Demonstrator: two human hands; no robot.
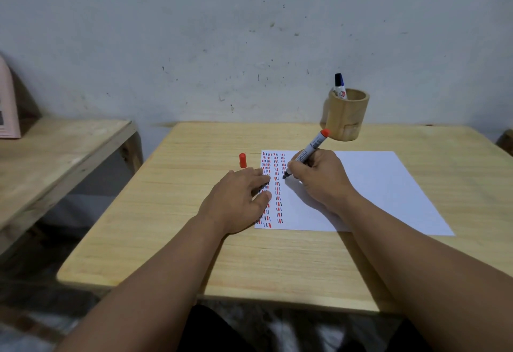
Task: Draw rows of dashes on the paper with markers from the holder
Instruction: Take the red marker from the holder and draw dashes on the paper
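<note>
I kept my left hand (236, 199) flat, fingers spread, pinning the paper (374, 190) to the desk (194, 240). Right hand (319, 177) fingers clamped the red marker (308, 152), tip on paper; its cap (243, 160) stood aside, the holder (347, 118) behind.

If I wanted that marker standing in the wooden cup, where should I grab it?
Probably pinch the marker by its dark cap end, coming from above. It stands nearly upright, leaning against the left rim of the holder, and only that top part sticks out; the rest is inside.

Holder (347, 118) and red cap (243, 160) flank open paper (374, 185).
</note>
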